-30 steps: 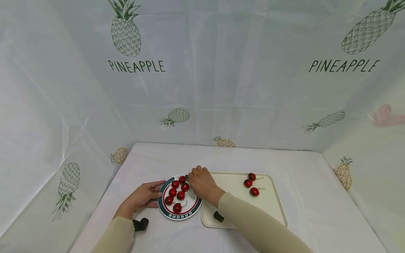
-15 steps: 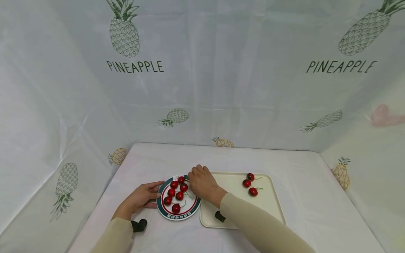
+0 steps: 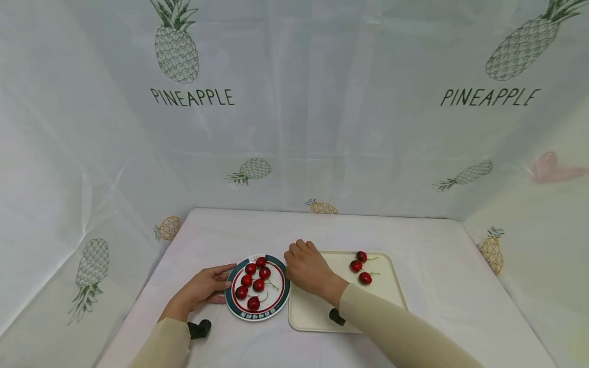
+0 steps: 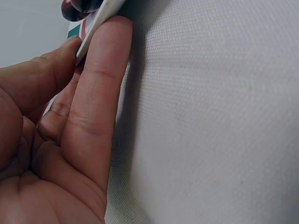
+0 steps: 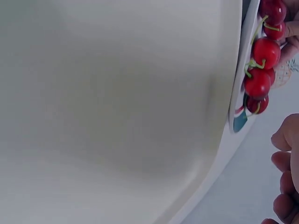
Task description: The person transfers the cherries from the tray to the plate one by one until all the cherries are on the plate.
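My left hand (image 3: 204, 286) holds the left edge of a round plate (image 3: 276, 311) with a dark green and red rim. In the left wrist view its thumb (image 4: 58, 58) lies over the rim, with a long finger (image 4: 98, 79) along the underside. Several red cherries (image 3: 258, 284) with green stems sit on the plate. Just right of the plate, my right hand (image 3: 309, 267) hovers over the left part of a cream tray (image 3: 317, 312). Its fingers are loosely bent and hold nothing in the right wrist view. Three more cherries (image 3: 365, 278) lie toward the tray's back right.
The tray stands close beside the plate on a white-covered table (image 3: 395, 230). Black wrist cameras (image 3: 200, 329) poke out by both sleeves. A pale curtain (image 3: 294, 117) with pineapple prints hangs behind and at the sides.
My right hand has moved right, from the plate's upper right edge to over the tray. The left hand keeps its hold on the plate. The head view has shifted slightly.
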Demonstrator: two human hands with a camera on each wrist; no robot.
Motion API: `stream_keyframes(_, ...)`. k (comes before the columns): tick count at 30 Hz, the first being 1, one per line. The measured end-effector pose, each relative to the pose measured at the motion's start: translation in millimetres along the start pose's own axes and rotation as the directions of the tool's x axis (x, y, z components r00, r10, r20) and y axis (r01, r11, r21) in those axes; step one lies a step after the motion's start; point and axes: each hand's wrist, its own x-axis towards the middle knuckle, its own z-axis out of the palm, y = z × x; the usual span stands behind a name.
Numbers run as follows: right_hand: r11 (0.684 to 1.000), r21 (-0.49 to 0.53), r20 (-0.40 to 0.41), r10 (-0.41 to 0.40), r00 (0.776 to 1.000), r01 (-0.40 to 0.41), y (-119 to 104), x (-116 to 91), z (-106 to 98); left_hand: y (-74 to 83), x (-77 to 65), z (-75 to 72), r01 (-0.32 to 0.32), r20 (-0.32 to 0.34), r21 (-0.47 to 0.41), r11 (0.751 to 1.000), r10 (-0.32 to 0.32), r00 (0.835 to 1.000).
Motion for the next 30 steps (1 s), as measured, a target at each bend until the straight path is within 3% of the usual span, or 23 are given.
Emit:
stream_keyframes(5, 1.000, 0.003, -0.031, -0.010, 0.999, 0.010, 11, -12, -4, -2.1, -0.1, 1.1, 0.012, -0.030, -0.001, 1.000, -0.012, 0.999)
stream_keyframes(12, 1.000, 0.001, -0.046, 0.003, 0.999, -0.003, 33, -39, -13, -6.2, 2.6, 2.1, 0.005, -0.020, -0.002, 1.000, -0.005, 1.000)
stream_keyframes(22, 1.000, -0.008, -0.217, -0.014, 0.976, 0.013, 85, -92, -7, -4.9, 2.5, 2.5, 0.003, -0.025, -0.004, 1.000, -0.003, 1.000)
stream_keyframes(26, 1.000, -0.005, -0.193, 0.007, 0.981, -0.008, 110, -114, -6, -3.6, 1.8, 1.6, 0.004, -0.017, -0.007, 1.000, -0.004, 1.000)
stream_keyframes(30, 0.999, -0.014, -0.104, 0.039, 0.994, -0.040, 130, -135, -8, -2.2, 1.4, -0.1, 0.001, -0.007, -0.010, 1.000, -0.001, 1.000)
